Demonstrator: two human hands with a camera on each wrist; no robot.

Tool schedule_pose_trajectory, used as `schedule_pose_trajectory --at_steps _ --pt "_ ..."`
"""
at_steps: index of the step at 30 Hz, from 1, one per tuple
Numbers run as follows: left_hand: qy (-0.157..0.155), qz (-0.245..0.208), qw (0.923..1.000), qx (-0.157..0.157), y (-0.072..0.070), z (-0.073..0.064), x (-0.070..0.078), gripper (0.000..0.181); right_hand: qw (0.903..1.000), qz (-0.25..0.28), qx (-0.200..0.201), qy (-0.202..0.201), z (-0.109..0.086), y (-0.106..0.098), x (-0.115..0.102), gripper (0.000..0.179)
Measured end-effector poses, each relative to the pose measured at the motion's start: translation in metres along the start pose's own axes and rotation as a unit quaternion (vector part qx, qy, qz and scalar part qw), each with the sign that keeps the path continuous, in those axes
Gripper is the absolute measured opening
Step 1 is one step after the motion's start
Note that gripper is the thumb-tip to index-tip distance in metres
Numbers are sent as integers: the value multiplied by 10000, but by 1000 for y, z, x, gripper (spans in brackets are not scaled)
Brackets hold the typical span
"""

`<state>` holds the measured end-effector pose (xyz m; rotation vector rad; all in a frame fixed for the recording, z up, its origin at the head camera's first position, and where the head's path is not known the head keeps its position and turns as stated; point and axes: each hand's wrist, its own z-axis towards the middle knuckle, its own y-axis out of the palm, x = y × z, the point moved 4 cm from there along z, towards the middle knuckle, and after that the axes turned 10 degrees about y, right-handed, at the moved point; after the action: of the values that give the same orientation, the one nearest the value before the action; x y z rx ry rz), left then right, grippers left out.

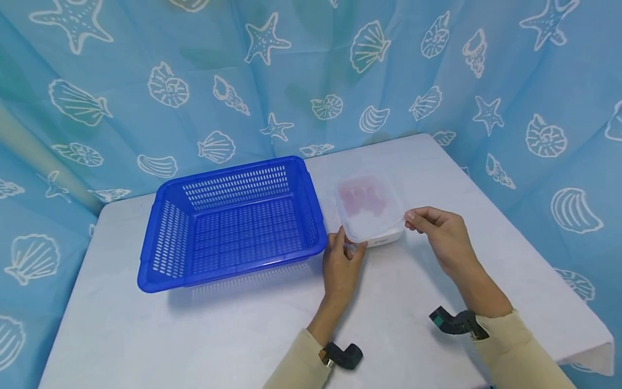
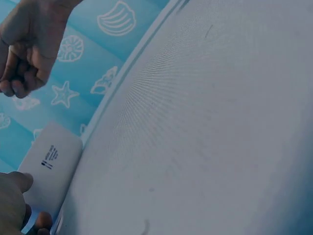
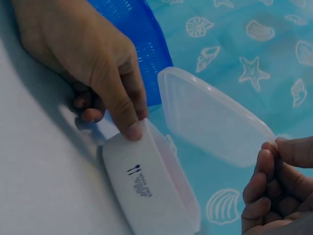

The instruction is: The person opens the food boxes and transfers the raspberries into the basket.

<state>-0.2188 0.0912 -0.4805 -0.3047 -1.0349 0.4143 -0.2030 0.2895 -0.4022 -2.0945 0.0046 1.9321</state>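
A white plastic food container (image 1: 386, 239) with small dark print sits on the table right of the blue basket. My left hand (image 1: 342, 267) grips its near left corner, the thumb against the printed wall in the right wrist view. Between thumb and fingertips, my right hand (image 1: 444, 232) pinches the edge of a translucent lid (image 3: 210, 117). That lid is tilted up and apart from the container's rim in the right wrist view. Something pink (image 1: 362, 195) shows through the lid in the head view; its kind cannot be made out.
A blue plastic basket (image 1: 318, 224) with slotted walls stands close to my left hand. White cloth (image 1: 218, 335) covers the table. Behind and to the right hangs a blue curtain (image 1: 291, 81) with shell and starfish prints. A dark strap device (image 1: 457, 322) is on each wrist.
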Motion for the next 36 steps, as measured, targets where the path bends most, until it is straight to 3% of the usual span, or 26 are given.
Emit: schedule_pose_trajectory --at_steps 4,11,19,24,30,36 --pt "-11 -7 10000 -42 0 0 -1 43 9997 -32 -5 -223 -9 -2 -13 35" --pt "0 -71 10000 13 1 0 0 50 9943 -693 388 -706 -17 -14 -32 25" --pt "-172 -138 9997 -123 1 0 0 49 9887 -982 612 -949 -26 -24 -50 22" --pt "-255 -115 9994 -223 2 -1 -1 50 9825 -1286 794 -1087 -29 -31 -55 19" --pt "-427 -133 9984 -354 2 -2 -2 50 9709 -1860 1160 -962 -30 -36 -55 22" --pt "-516 -182 9976 -419 3 -2 -3 50 9629 -2036 1336 -1160 -30 -40 -55 21"
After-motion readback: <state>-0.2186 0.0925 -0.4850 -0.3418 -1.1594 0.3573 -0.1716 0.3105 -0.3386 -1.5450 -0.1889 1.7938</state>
